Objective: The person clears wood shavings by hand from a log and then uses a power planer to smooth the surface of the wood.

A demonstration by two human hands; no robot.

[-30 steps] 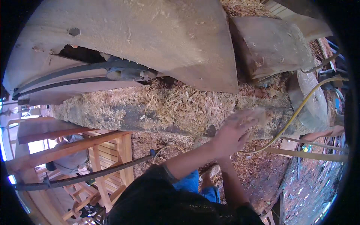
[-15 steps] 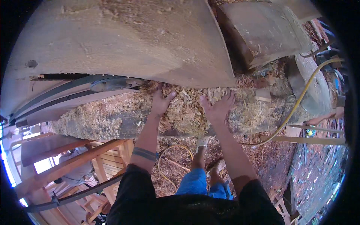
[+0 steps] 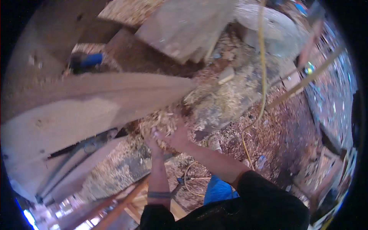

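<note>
My left hand and my right hand are close together at the near edge of a shavings-covered bench. Between them they clasp a heap of pale wood shavings, which bulges up past the fingers. Motion blurs the fingertips, and some are buried in the shavings. Just beyond the hands lies a large, smooth, curved wooden piece, its tapered end pointing right.
A yellow hose hangs across the right side and down to the floor. Thick wooden slabs stand at the back. A blue-and-black object rests behind the curved piece. Shavings cover the floor. Wooden framing stands at lower left.
My hands have come from apart, fingers spread on the shavings, to close together around a heap of them. The view has swung, so the bench now slants up to the right.
</note>
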